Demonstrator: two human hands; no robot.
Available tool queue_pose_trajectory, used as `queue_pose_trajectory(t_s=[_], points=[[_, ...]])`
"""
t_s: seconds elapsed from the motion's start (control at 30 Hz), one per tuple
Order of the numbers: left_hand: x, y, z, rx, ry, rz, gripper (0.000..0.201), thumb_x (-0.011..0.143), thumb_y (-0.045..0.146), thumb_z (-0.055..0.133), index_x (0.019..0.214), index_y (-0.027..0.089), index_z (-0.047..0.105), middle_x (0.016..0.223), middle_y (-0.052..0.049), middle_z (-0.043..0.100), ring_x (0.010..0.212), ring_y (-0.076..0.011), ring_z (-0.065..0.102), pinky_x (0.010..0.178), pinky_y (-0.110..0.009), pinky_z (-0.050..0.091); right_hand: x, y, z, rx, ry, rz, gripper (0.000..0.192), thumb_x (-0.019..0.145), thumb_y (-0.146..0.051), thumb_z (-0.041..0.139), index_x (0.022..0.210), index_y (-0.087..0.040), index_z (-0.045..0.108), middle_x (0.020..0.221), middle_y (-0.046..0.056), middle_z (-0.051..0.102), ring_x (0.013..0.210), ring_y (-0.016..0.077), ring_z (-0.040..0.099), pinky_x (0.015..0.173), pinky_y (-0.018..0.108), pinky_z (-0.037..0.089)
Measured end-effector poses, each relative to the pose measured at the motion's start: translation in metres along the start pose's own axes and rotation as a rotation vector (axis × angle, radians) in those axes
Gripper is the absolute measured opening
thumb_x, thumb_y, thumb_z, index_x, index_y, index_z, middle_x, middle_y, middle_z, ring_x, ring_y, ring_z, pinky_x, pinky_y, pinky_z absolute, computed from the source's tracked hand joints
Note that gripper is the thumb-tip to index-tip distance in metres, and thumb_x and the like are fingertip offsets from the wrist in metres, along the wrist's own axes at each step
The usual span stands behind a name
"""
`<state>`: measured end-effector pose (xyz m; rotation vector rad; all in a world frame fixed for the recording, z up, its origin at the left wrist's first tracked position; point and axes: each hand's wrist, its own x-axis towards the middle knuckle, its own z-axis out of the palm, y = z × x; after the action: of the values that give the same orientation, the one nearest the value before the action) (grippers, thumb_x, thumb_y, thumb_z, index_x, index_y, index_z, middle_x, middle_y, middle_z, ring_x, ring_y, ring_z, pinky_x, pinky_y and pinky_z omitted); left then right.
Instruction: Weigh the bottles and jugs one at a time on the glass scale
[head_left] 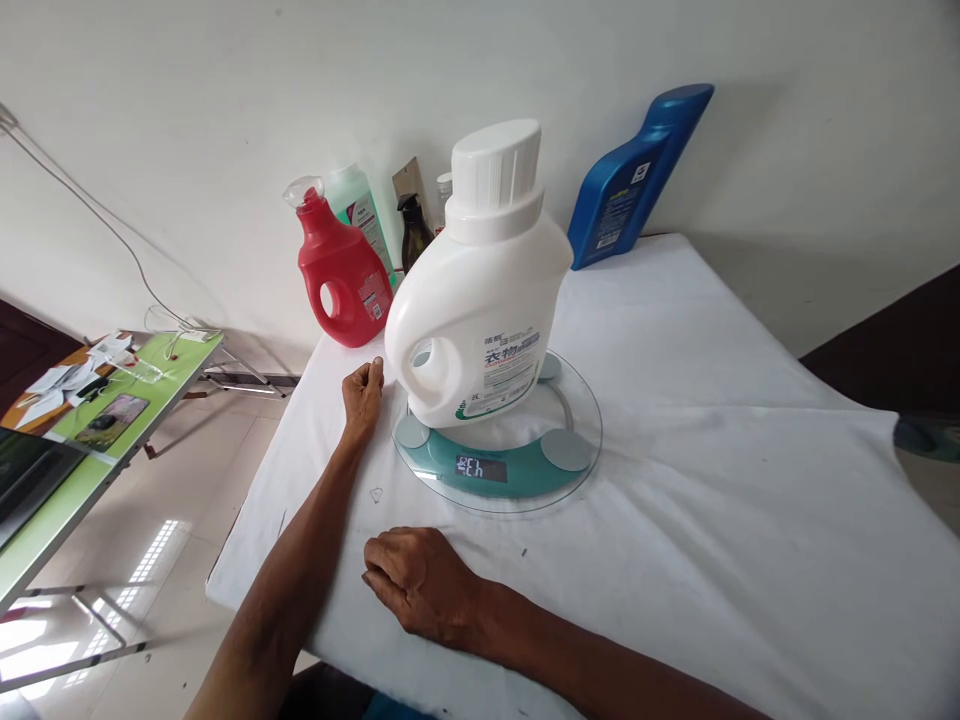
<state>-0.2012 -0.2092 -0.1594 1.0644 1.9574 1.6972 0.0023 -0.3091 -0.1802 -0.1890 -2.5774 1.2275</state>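
Observation:
A large white detergent jug (pixel 487 280) with a white screw cap stands upright on a round glass weighing scale (pixel 525 485). The scale's display is lit, though its digits are hard to read from here. Just left of the jug's handle, my left hand (pixel 364 397) rests on the table, fingers curled into a fist and apart from the jug. My right hand (pixel 420 588) lies as a loose fist on the cloth in front of the scale. Nothing shows in either hand.
Behind the jug stand a red bottle (pixel 341 270), a green bottle (pixel 367 215), a dark pump bottle (pixel 414 230) and a blue bottle (pixel 634 185) near the wall. White cloth covers the table (pixel 712 520). A green desk (pixel 169 375) with papers is at the left.

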Motion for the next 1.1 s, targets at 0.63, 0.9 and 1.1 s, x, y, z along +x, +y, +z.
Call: queue_pose_trajectory(t_s=[0.63,0.9,1.1], points=[[-0.0010,0.0024,0.0000,0.107,-0.015,0.018,0.045,0.089,0.041,0.061,0.061,0.023,0.031,0.058,0.004,0.031,0.060,-0.0112,0.025,0.056,-0.030,0.021,-0.0001,0.0005,0.0002,-0.073,-0.027,-0.038,0.030,0.098,-0.020,0.056,0.078,-0.025,0.033,0.076,-0.001,0.060,0.065,0.0143,0.044,0.062,0.030,0.031],[-0.0015,0.0051,-0.0005,0.134,-0.015,0.014,0.046,0.088,0.043,0.062,0.060,0.023,0.032,0.057,0.003,0.031,0.059,-0.0114,0.026,0.056,-0.030,0.022,-0.0005,0.0030,0.0043,-0.104,-0.029,-0.058,0.026,0.100,-0.020,0.055,0.080,-0.024,0.040,0.079,0.001,0.066,0.067,0.0148,0.051,0.064,0.030,0.033],[0.0002,0.0005,-0.0012,0.162,-0.029,0.031,0.044,0.089,0.042,0.062,0.060,0.023,0.035,0.057,0.003,0.032,0.060,-0.0115,0.027,0.055,-0.029,0.022,-0.0005,0.0014,0.0015,-0.085,-0.031,-0.054,0.026,0.099,-0.020,0.057,0.079,-0.024,0.039,0.078,0.000,0.065,0.066,0.0141,0.049,0.063,0.029,0.033]])
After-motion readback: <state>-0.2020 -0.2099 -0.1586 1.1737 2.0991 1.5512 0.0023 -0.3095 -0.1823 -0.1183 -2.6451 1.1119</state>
